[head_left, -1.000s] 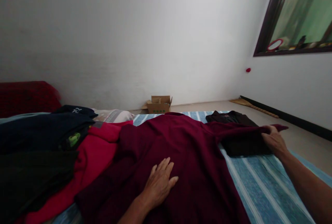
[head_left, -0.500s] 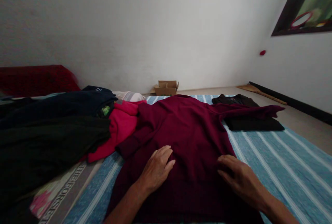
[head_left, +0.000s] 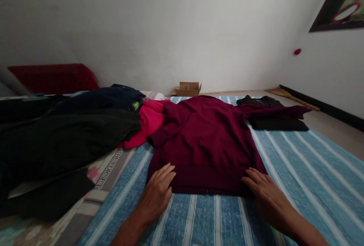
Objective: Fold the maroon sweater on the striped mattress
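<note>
A maroon sweatshirt lies spread out with its hem band towards me. One sleeve stretches right across a folded black garment; the other lies bent at the left side. My left hand rests on the left corner of the hem, fingers stretched out over the cloth. At the right corner, my right hand lies on the hem with its fingers extended. Both hands look open, though the undersides of the fingers are hidden.
Dark clothes are heaped at the left beside a bright pink garment. A blue striped sheet lies beneath the sweatshirt. Near the wall stand a small cardboard box and a red object.
Both hands have come back towards me, from the lower body of the sweatshirt to its hem corners. The hem now lies flatter and shows fully; the view has shifted slightly.
</note>
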The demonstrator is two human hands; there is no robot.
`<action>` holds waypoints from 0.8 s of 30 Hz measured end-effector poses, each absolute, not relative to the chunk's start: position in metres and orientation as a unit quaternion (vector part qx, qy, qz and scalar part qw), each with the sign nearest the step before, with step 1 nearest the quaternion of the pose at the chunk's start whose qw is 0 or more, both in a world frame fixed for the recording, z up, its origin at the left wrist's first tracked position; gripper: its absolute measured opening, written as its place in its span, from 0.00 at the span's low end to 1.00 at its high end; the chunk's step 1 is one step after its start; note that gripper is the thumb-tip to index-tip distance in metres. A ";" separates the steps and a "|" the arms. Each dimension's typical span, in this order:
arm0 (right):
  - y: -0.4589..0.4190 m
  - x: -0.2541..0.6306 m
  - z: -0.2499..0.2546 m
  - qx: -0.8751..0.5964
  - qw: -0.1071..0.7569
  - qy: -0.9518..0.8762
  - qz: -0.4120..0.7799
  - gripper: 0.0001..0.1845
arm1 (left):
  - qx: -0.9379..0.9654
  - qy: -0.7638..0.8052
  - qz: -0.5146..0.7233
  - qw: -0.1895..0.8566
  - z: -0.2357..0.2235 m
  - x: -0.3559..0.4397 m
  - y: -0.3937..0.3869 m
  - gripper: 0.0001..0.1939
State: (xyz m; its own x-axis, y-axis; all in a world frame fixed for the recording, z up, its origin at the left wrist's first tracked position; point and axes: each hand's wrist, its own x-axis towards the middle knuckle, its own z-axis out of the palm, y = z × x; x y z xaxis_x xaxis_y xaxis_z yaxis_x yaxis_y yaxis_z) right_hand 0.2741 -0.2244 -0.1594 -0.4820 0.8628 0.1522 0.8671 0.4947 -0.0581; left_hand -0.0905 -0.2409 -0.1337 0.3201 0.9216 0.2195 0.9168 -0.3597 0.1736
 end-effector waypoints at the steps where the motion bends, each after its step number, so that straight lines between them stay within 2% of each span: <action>1: -0.225 0.275 -0.161 -0.502 0.082 -0.861 -0.016 0.34 | 0.812 0.567 0.136 0.007 -0.133 -0.088 -0.241 0.23; 8: -0.217 0.282 -0.148 -0.494 0.073 -0.865 0.050 0.24 | 0.810 0.574 0.121 0.011 -0.127 -0.076 -0.241 0.23; 16: -0.223 0.291 -0.164 -0.472 0.105 -0.874 -0.046 0.34 | 0.795 0.593 0.127 -0.012 -0.128 -0.079 -0.244 0.22; 24: -0.222 0.292 -0.167 -0.479 0.151 -0.860 -0.095 0.27 | 0.763 0.615 0.178 -0.086 -0.146 -0.097 -0.246 0.19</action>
State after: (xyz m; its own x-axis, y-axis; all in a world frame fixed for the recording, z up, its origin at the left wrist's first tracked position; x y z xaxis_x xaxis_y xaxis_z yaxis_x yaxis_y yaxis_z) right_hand 0.2924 -0.2218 -0.1667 -0.4956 0.7949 0.3501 0.8521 0.5231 0.0184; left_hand -0.0965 -0.2459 -0.1459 0.1797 0.9086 0.3770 0.9698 -0.2279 0.0871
